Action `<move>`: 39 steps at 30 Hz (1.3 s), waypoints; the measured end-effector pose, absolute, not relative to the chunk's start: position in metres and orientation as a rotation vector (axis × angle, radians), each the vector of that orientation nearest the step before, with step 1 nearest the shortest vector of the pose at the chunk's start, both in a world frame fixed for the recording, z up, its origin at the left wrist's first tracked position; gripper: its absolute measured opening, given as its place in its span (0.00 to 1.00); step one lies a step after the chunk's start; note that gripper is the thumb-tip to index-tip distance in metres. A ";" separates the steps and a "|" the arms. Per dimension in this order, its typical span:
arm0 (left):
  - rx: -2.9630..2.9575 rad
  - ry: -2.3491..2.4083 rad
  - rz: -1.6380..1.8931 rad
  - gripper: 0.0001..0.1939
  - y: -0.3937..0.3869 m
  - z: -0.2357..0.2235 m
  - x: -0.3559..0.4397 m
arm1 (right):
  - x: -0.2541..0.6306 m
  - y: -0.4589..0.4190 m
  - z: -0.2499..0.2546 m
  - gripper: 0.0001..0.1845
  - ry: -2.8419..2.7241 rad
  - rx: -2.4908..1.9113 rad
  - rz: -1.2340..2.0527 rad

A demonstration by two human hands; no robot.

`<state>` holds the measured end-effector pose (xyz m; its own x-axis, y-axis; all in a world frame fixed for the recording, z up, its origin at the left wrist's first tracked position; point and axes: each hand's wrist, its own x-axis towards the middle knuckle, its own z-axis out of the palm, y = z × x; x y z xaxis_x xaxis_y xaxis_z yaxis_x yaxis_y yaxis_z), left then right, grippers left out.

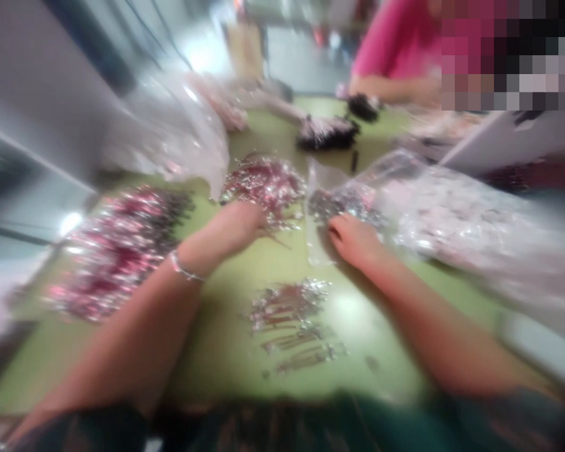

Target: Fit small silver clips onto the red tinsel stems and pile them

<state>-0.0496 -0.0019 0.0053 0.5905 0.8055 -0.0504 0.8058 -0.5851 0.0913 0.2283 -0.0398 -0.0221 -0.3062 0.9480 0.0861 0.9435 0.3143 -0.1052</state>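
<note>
Motion blur softens the whole head view. My left hand (242, 226), with a bracelet at its wrist, is closed at the near left edge of a loose pile of reddish wire-like pieces with shiny ends (266, 182). A thin strand shows by its fingertips; what they grip is unclear. My right hand (358, 242) has its fingers curled at the mouth of a clear plastic bag (316, 245), against small silvery pieces (334, 204). Its fingertips are partly hidden. Between my forearms, several similar thin pieces (289, 307) lie roughly side by side on the green table (226, 364).
A large heap of pink and silvery pieces (117, 251) lies left. Clear plastic (169, 138) stands behind it, and a full plastic bag (480, 226) lies right. Dark-ended bundles (327, 133) sit at the back, near a person in a pink top (398, 44).
</note>
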 end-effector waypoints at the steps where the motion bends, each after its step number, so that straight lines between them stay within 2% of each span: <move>1: 2.696 1.385 0.005 0.10 -0.003 0.007 -0.050 | 0.230 -0.041 -0.021 0.09 -2.426 -1.754 0.058; 5: 2.634 1.206 0.205 0.08 -0.011 0.012 -0.041 | 0.239 -0.043 -0.014 0.08 -2.338 -1.756 0.091; 8: 2.564 0.986 0.182 0.05 -0.019 0.006 -0.027 | 0.238 -0.045 -0.010 0.09 -2.400 -1.818 0.163; 14: 2.455 1.033 0.249 0.07 -0.023 -0.005 -0.012 | 0.228 -0.053 -0.010 0.09 -2.386 -1.847 0.225; 18: 2.290 1.057 0.563 0.06 -0.020 0.005 -0.015 | 0.229 -0.055 -0.012 0.10 -2.345 -1.813 0.273; 21: 1.933 1.095 0.917 0.07 -0.018 0.011 -0.022 | 0.232 -0.054 -0.013 0.12 -2.321 -1.790 0.273; 24: 1.645 1.125 1.095 0.08 -0.016 0.010 -0.024 | 0.232 -0.055 -0.010 0.12 -2.298 -1.720 0.270; 29: 1.574 1.274 0.927 0.08 -0.022 0.000 -0.010 | 0.221 -0.061 0.001 0.04 -2.126 -1.563 0.509; 33: 1.700 1.220 0.760 0.10 -0.034 -0.011 0.006 | 0.212 -0.068 0.007 0.04 -1.930 -1.592 0.749; 39: 1.747 1.185 0.775 0.09 -0.041 -0.026 0.012 | 0.204 -0.073 0.007 0.06 -1.764 -1.573 0.770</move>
